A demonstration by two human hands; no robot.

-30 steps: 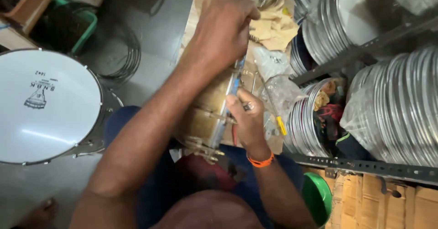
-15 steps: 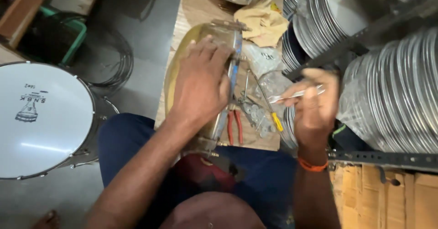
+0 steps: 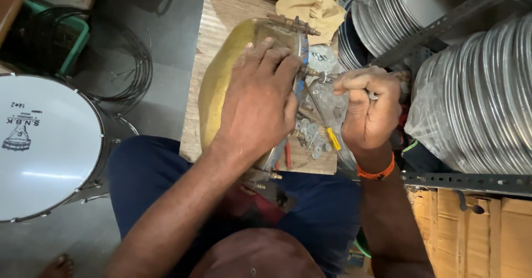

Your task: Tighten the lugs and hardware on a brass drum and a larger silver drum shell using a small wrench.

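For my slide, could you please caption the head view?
Left hand steadies a brass drum shell; right hand works at its rim hardware.

Soft, even indoor light leaves the view fairly bright and mostly sharp, with glare on the white drum head (image 3: pixel 39 150) and the stacked metal rims (image 3: pixel 487 89), shadows dim.

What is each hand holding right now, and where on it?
Left hand grips the brass drum shell across its side, fingers at the rim. Right hand is closed on a thin metal rod, gripping its end.
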